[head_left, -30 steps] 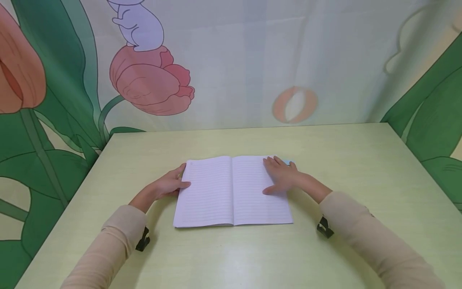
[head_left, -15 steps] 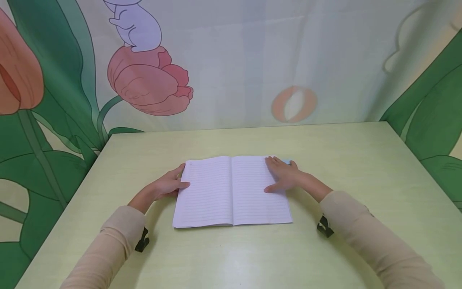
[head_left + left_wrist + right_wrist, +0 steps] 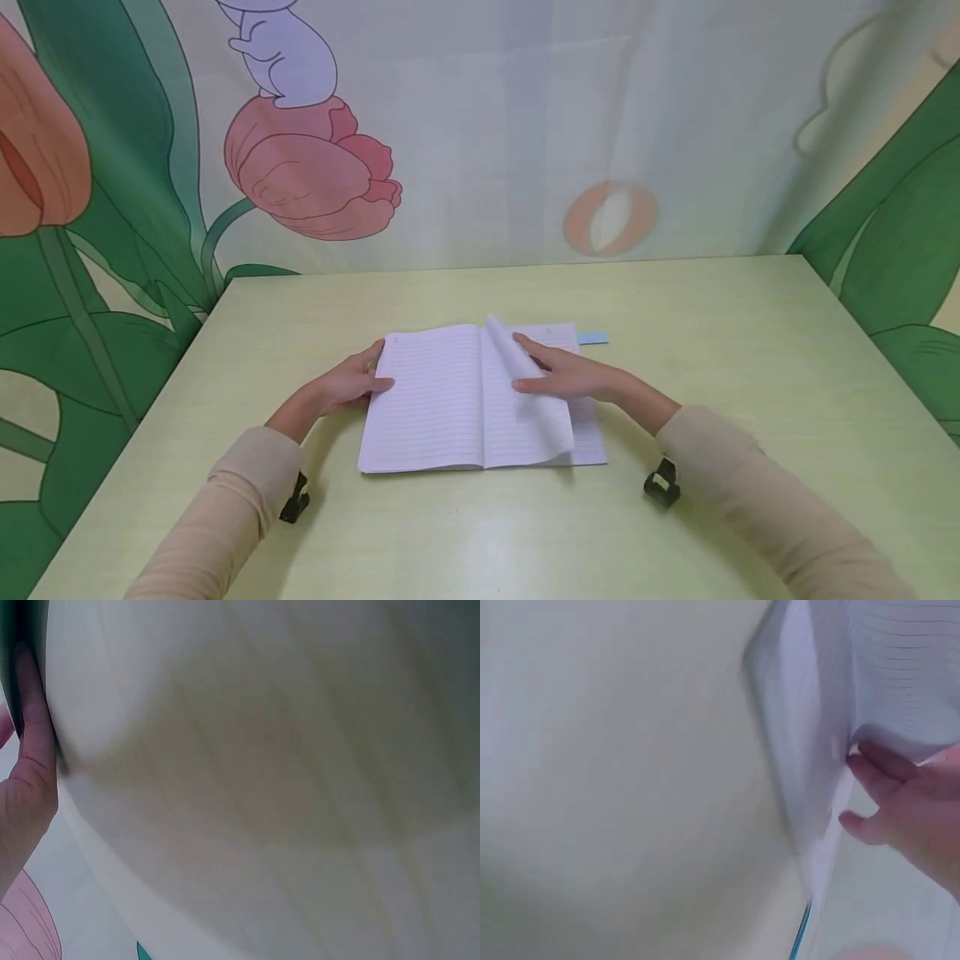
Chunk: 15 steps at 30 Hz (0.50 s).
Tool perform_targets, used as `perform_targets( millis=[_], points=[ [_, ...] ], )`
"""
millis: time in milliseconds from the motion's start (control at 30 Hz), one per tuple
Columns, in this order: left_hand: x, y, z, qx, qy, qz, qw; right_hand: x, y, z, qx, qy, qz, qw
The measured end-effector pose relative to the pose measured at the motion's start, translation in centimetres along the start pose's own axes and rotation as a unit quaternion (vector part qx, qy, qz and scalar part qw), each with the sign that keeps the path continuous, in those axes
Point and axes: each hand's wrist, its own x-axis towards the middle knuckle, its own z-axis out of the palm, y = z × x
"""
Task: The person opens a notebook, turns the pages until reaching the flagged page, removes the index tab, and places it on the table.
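Note:
An open notebook (image 3: 427, 400) with lined pages lies on the table. My left hand (image 3: 351, 382) grips its left edge, thumb on the page and fingers under it; the left wrist view shows part of that hand (image 3: 30, 780) at the far left. My right hand (image 3: 566, 373) holds a lifted right-hand page (image 3: 551, 417), which curls up and leftward between thumb and fingers. In the right wrist view the fingers of the right hand (image 3: 911, 806) touch the bent page (image 3: 907, 675). A light blue tab (image 3: 593, 337) sticks out at the notebook's upper right.
The pale table (image 3: 480, 533) extends around the notebook on all sides. Behind it hangs a curtain (image 3: 465, 167) printed with flowers, leaves and a white animal. A black device (image 3: 295, 498) sits under the left wrist, another (image 3: 663, 483) under the right.
My right hand has moved left from the page's outer part, and a page is now lifted and curled with it. More of the blue tab shows. The left hand has stayed in place.

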Motion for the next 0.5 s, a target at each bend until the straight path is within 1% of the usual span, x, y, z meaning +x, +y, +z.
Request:
perform_targets(
  millis=[67, 100, 133, 167, 233, 267, 333, 400, 433, 500],
  points=[
    [0.0, 0.0, 0.0, 0.003, -0.001, 0.0, 1.0, 0.3, -0.8, 1.1, 0.043, -0.012, -0.016, 0.9989],
    [0.0, 0.0, 0.0, 0.003, -0.002, 0.0, 1.0, 0.5, -1.1, 1.7, 0.05, -0.018, -0.023, 0.9983],
    [0.0, 0.0, 0.0, 0.002, -0.001, 0.0, 1.0, 0.6, -1.5, 2.3, 0.043, -0.026, -0.029, 0.9983],
    [0.0, 0.0, 0.1, 0.0, -0.002, 0.001, 1.0, 0.8, -1.8, 2.8, 0.028, -0.034, -0.037, 0.9983],
    [0.1, 0.0, 0.1, 0.002, -0.003, 0.004, 1.0, 1.0, -2.4, 3.9, -0.039, -0.048, -0.058, 0.9964],
    [0.1, 0.1, 0.1, 0.001, -0.003, 0.003, 1.0, 1.1, -2.6, 4.3, -0.078, -0.056, -0.068, 0.9931],
    [0.1, 0.1, 0.1, -0.001, -0.001, 0.0, 1.0, 1.3, -3.0, 4.9, -0.145, -0.071, -0.084, 0.9833],
    [0.0, 0.2, 0.1, -0.001, -0.002, -0.004, 1.0, 1.3, -3.2, 5.2, -0.187, -0.082, -0.096, 0.9742],
    [0.0, 0.2, 0.1, -0.002, -0.003, -0.006, 1.0, 1.3, -3.3, 5.3, -0.199, -0.087, -0.097, 0.9713],
    [-0.1, 0.4, 0.1, -0.005, -0.005, -0.01, 0.9999, 1.3, -3.4, 5.5, -0.206, -0.091, -0.096, 0.9695]
  ],
)
